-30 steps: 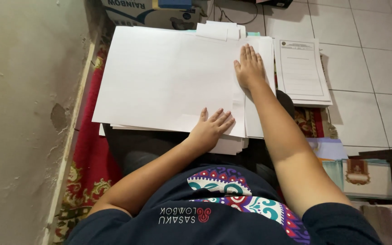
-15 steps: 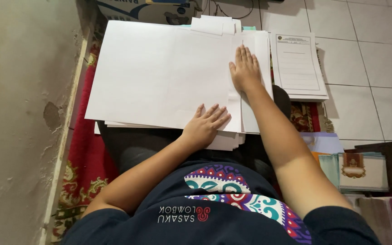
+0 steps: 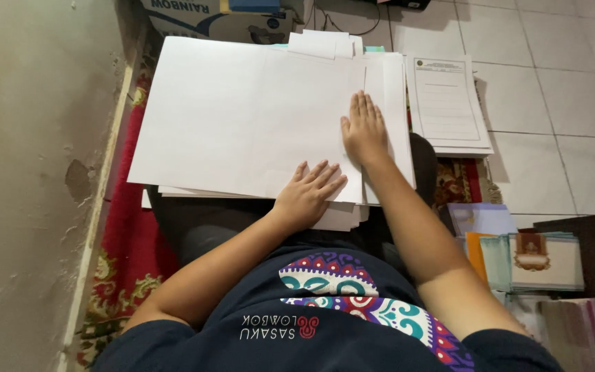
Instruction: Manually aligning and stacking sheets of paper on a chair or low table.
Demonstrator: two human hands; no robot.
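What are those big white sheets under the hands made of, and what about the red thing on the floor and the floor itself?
White sheets: probably paper or thin card, matte, flat with crisp edges, stacked in layers.
Red mat: looks like woven carpet, with a patterned gold border.
Floor: glazed-looking pale tiles with visible grout lines.

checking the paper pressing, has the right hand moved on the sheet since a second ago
No: the right hand stays flat near the big white sheet's right edge, beside the printed form.

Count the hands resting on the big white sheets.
2. Left hand lies flat on the near edge of the white sheet stack; right hand lies flat farther up, near its right edge. None appear hidden.
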